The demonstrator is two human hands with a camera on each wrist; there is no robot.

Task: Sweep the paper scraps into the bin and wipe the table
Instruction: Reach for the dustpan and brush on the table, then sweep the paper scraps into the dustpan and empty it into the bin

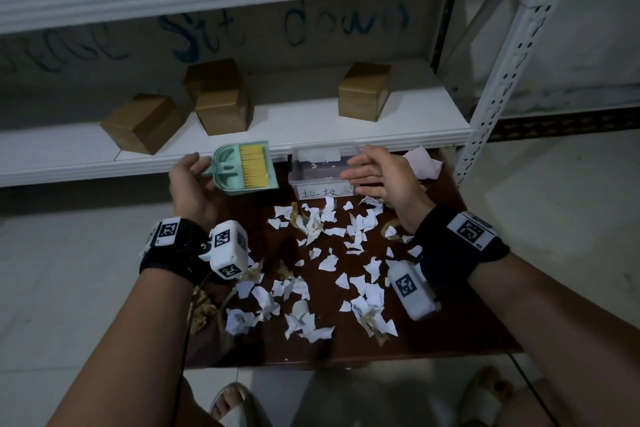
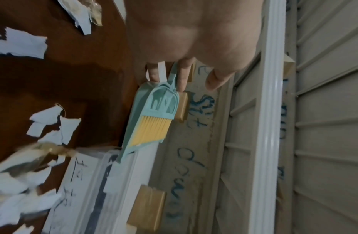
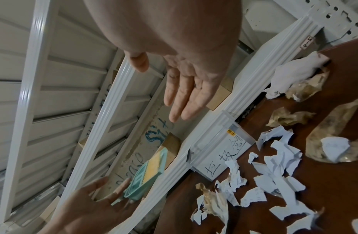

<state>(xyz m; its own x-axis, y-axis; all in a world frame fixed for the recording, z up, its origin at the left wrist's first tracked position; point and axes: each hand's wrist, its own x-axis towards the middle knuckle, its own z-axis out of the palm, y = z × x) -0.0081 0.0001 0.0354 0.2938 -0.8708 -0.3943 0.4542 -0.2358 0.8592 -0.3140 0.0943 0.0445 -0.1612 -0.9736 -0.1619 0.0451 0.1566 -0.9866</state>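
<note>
White paper scraps (image 1: 332,263) (image 2: 20,45) (image 3: 274,166) lie scattered over the dark brown table (image 1: 450,322) (image 3: 334,190). A clear plastic bin (image 1: 311,191) (image 3: 220,150) with a handwritten label stands at the table's far edge. Left of it is a mint-green dustpan (image 1: 225,166) (image 2: 132,126) (image 3: 142,185) with a yellow-bristled brush (image 1: 254,166) (image 2: 154,129) clipped in it, tilted against the shelf edge. My left hand (image 1: 190,180) (image 2: 184,39) (image 3: 89,205) pinches its handle between the fingers. My right hand (image 1: 374,173) (image 3: 184,98) hovers flat beside the bin's right rim, holding nothing.
A crumpled pinkish cloth (image 1: 424,163) (image 3: 294,74) sits at the table's far right corner. Brown crumpled wrappers (image 1: 204,308) mix with the scraps. A white shelf (image 1: 69,163) overhangs the table's back edge, bearing cardboard boxes (image 1: 221,97). Its post (image 1: 502,62) stands to the right.
</note>
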